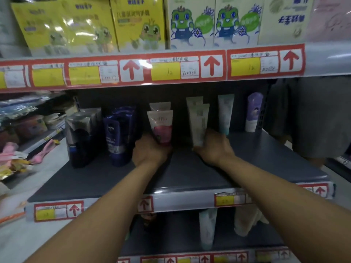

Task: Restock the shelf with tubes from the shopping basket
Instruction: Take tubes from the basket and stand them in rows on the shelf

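Both my arms reach onto the dark middle shelf. My left hand grips the base of a pink and white tube that stands upright, with a second similar tube behind it. My right hand holds the bottom of a pale green-white tube, also upright, with another tube behind. The fingers of both hands are hidden behind the tubes. The shopping basket is out of view.
Dark blue tubes and silver-black tubes stand left of my left hand. A teal-white tube and a purple bottle stand to the right. Yellow and white boxes fill the shelf above. More tubes stand below.
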